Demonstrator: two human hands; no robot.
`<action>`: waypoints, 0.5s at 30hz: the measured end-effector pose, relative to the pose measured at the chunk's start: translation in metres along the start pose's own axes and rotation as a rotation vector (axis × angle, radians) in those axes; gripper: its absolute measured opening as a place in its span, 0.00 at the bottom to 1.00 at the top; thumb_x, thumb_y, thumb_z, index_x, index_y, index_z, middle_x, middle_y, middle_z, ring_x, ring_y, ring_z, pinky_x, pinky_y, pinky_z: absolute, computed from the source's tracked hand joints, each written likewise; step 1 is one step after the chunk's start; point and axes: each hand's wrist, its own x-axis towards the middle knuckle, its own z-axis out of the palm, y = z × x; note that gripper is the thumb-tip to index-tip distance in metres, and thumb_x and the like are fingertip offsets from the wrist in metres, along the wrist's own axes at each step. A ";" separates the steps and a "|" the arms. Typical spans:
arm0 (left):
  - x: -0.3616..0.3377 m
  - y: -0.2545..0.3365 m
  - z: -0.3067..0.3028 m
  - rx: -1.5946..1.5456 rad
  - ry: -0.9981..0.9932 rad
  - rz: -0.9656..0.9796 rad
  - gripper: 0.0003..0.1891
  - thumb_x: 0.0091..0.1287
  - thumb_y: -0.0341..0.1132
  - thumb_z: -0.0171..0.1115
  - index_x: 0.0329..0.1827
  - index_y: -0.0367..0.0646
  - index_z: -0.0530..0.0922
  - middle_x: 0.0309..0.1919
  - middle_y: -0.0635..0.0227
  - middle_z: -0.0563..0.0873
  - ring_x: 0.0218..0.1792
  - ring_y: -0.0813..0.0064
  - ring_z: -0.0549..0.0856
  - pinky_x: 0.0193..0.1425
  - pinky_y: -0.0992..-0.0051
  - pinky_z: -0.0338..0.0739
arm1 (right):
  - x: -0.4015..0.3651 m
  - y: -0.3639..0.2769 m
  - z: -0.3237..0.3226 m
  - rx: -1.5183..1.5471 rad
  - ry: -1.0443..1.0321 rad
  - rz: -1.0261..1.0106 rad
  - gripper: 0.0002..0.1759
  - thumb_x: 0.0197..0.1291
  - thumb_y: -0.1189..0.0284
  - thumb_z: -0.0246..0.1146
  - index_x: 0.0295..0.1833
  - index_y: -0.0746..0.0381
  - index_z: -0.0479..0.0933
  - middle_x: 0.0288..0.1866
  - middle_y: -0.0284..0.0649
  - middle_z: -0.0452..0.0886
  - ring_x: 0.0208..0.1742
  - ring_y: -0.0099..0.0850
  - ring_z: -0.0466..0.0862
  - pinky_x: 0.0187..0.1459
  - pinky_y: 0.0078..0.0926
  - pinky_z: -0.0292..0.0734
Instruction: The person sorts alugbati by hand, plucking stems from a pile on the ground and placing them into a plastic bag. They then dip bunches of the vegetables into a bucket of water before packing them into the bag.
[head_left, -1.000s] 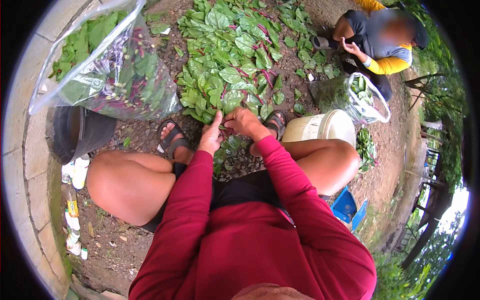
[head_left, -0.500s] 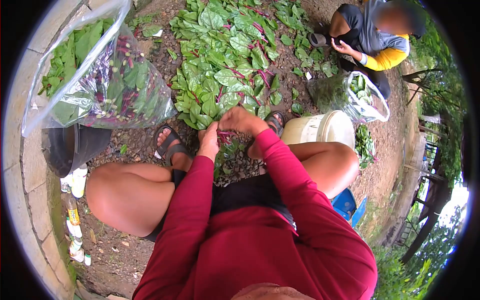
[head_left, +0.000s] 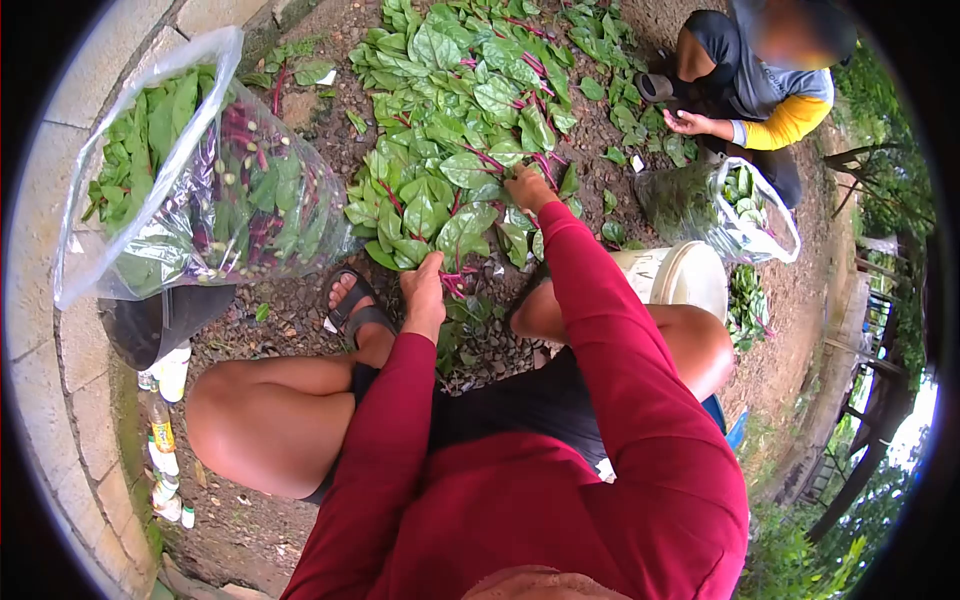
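As both hands [head_left: 424, 292] [head_left: 526, 188] touch leaves [head_left: 450, 95], bags [head_left: 200, 190] [head_left: 738, 205] (two) sit.

Red-stemmed green leaves [head_left: 455, 130] lie heaped on dirt [head_left: 290, 310].

Soft, even overcast daylight, no hard shadows, mild glare on the clear plastic bag [head_left: 200, 190], heavy fisheye bending — black vignette at corners — overexposed sky at lower right edge.
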 end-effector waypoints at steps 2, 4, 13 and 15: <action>0.010 -0.010 -0.008 -0.002 0.028 -0.066 0.16 0.62 0.26 0.69 0.53 0.36 0.82 0.44 0.68 0.87 0.38 0.74 0.85 0.40 0.70 0.79 | 0.007 0.009 0.011 -0.209 0.202 -0.228 0.26 0.64 0.63 0.64 0.60 0.72 0.76 0.44 0.57 0.86 0.31 0.43 0.89 0.38 0.40 0.84; 0.022 -0.028 -0.019 -0.010 0.035 -0.076 0.17 0.62 0.28 0.69 0.54 0.38 0.81 0.44 0.69 0.86 0.35 0.74 0.85 0.36 0.70 0.79 | -0.006 -0.014 -0.013 -0.040 -0.019 -0.110 0.24 0.64 0.62 0.65 0.57 0.71 0.78 0.42 0.53 0.87 0.33 0.40 0.89 0.37 0.39 0.84; 0.008 -0.018 -0.017 -0.053 -0.034 -0.177 0.20 0.61 0.39 0.75 0.54 0.43 0.81 0.41 0.71 0.85 0.34 0.74 0.84 0.34 0.67 0.79 | -0.073 -0.038 -0.033 0.600 -0.183 0.148 0.14 0.66 0.65 0.68 0.48 0.65 0.84 0.33 0.33 0.83 0.30 0.24 0.80 0.27 0.26 0.79; 0.013 -0.022 -0.019 -0.017 -0.037 -0.157 0.22 0.61 0.37 0.76 0.56 0.41 0.81 0.45 0.69 0.86 0.37 0.73 0.85 0.39 0.67 0.80 | -0.090 -0.038 -0.031 0.681 -0.161 0.134 0.12 0.69 0.64 0.66 0.43 0.63 0.83 0.31 0.31 0.82 0.30 0.22 0.79 0.27 0.25 0.78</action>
